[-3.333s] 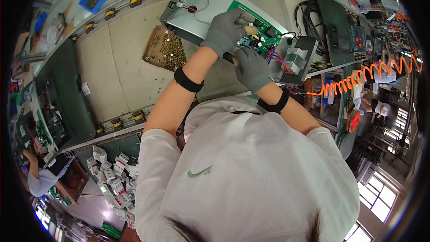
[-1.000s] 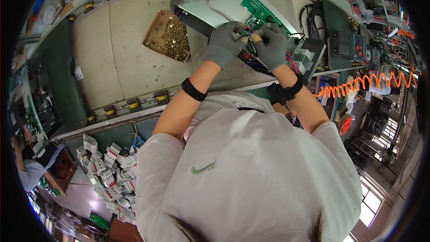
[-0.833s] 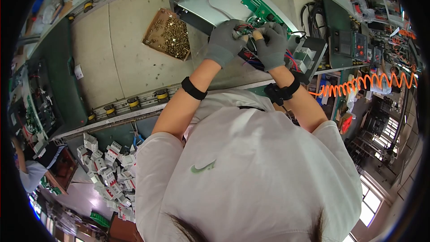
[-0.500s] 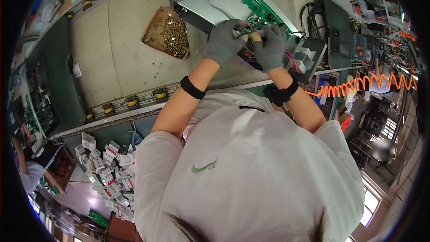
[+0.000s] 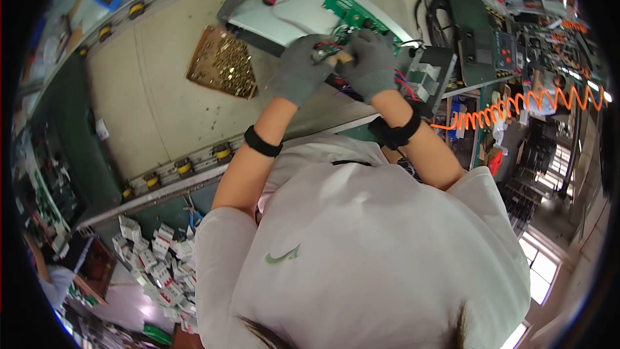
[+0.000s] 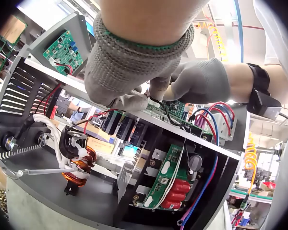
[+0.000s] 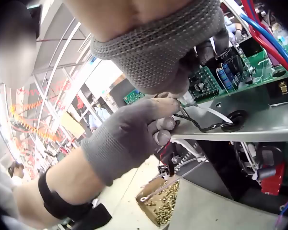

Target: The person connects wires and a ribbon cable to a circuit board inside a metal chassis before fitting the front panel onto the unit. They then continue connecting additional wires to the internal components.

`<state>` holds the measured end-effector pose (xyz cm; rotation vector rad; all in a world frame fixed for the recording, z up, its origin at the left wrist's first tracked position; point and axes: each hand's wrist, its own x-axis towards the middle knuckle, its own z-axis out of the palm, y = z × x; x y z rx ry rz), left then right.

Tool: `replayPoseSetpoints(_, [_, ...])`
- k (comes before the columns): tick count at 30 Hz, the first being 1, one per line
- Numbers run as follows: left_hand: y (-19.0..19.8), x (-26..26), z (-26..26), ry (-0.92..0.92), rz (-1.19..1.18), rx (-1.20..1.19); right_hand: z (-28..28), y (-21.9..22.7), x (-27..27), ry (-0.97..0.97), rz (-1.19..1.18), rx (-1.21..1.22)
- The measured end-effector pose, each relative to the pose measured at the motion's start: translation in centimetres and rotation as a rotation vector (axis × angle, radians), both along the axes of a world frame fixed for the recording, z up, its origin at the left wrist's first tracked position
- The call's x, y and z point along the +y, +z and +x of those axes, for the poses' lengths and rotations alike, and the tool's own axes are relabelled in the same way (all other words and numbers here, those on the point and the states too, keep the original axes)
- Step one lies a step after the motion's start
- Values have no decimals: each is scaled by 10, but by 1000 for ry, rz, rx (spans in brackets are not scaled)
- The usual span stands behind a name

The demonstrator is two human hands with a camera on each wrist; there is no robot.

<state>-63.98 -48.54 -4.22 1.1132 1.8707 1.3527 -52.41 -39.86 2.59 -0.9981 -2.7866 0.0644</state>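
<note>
Both gloved hands meet fingertip to fingertip at the near edge of a green circuit board point(image 5: 349, 10) on a metal chassis point(image 5: 287, 10). My left hand point(image 5: 300, 70) point(image 7: 129, 136) pinches thin wires point(image 5: 329, 45), some of them red. Close against it, my right hand point(image 5: 372, 66) point(image 6: 201, 82) has curled fingers and pinches the thin dark wires point(image 7: 197, 123) that run from a hole in the metal plate. Gloves hide the wire ends. Beneath the plate, the left wrist view shows a copper coil point(image 6: 82, 167) and red capacitors point(image 6: 176, 194).
Left of the chassis lies a box of brass screws point(image 5: 226, 64). Black cables point(image 5: 434, 19) and a control box point(image 5: 505, 52) are on the right. An orange coiled hose point(image 5: 516, 106) crosses at right; white breakers point(image 5: 158, 262) are piled below the bench rail point(image 5: 155, 190).
Earlier my left hand reached over the board with my right hand lower beside it; now both meet at the wires. Over the last half second the head view has shifted, while the hands stay together.
</note>
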Motion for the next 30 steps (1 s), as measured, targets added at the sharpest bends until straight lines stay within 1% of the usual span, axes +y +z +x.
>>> replayPoseSetpoints(1, [-3, 0, 2, -35, 31, 1, 0, 0, -3, -11, 25, -50])
replayPoseSetpoints(3, [-3, 1, 2, 2, 25, -163, 1, -6, -5, -13, 29, -61])
replayPoseSetpoints(4, [1, 1, 2, -40, 50, -155, 1, -6, -6, -53, 56, -53])
replayPoseSetpoints(6, [11, 0, 0, -39, -108, -192, 2, -5, -7, -49, -23, -53])
replayPoseSetpoints(7, [14, -2, 1, -82, -90, -169, 8, -7, -8, -92, -2, -31])
replayPoseSetpoints(9, [14, 1, 3, -104, -78, -197, 19, -7, -8, 53, 40, 84])
replayPoseSetpoints(10, [12, -3, 6, -78, 58, -159, 25, 0, -12, 11, 69, 110])
replayPoseSetpoints(11, [8, -9, 8, -55, 190, -129, 33, 5, -21, 63, 72, 180])
replayPoseSetpoints(12, [6, -16, 10, 10, 218, -261, 43, 10, -30, 117, 73, 247])
replayPoseSetpoints(13, [2, -25, 12, 75, 234, -397, 59, 15, -40, 164, -132, 267])
replayPoseSetpoints(14, [-16, -36, 7, 130, 176, -354, 79, 20, -48, 215, -339, 290])
replayPoseSetpoints(15, [-30, -44, 0, 186, 118, -314, 103, 13, -56, 183, -483, 216])
replayPoseSetpoints(16, [-26, -47, -2, 148, 114, -305, 122, 10, -62, 155, -634, 142])
replayPoseSetpoints(18, [-20, -51, -2, 404, -24, -536, 148, 6, -65, -207, -892, -159])
replayPoseSetpoints(19, [-24, -49, -7, 383, -34, -529, 159, -1, -66, -226, -901, -144])
replayPoseSetpoints(21, [-34, -40, -24, 491, -128, -471, 181, -29, -67, -757, -1026, 40])
replayPoseSetpoints(22, [-23, -31, -25, 537, -143, -538, 183, -38, -67, -818, -1058, 166])
replayPoseSetpoints(23, [-16, -21, -26, 534, -152, -526, 184, -45, -68, -821, -1072, 173])
replayPoseSetpoints(25, [-6, -5, -35, 555, -259, -711, 176, -52, -65, -805, -1163, 533])
replayPoseSetpoints(26, [-27, 0, -48, 538, -200, -771, 172, -62, -60, -835, -1248, 599])
replayPoseSetpoints(27, [-30, 5, -51, 540, -197, -759, 167, -62, -57, -827, -1255, 607])
replayPoseSetpoints(29, [-35, 14, -58, 623, -27, -850, 157, -60, -52, -1036, -1556, 845])
replayPoseSetpoints(30, [-36, 14, -58, 623, -21, -842, 155, -64, -51, -1027, -1560, 850])
